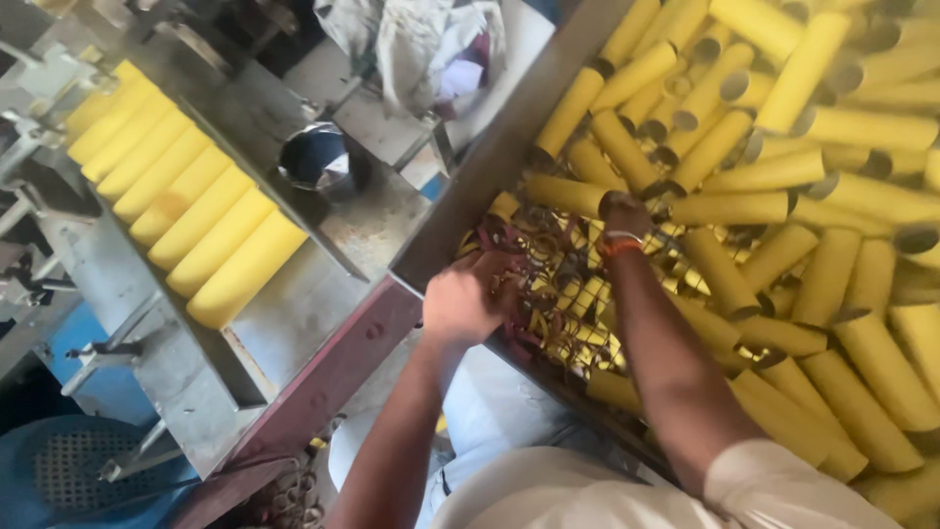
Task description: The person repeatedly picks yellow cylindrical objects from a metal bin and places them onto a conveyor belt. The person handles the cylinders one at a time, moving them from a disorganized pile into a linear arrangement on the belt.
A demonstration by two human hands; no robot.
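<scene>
Yellow tubes (783,255) around both hands (548,264)

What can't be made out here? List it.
Head view only:
- Right hand: fingers buried among yellow tubes, so its grip is unclear.
- Left hand: seen from behind; whatever it holds in the tangle of rings is hidden.
- Metal bowl: contents too blurred.
- Bin: cut off by the right edge.
</scene>
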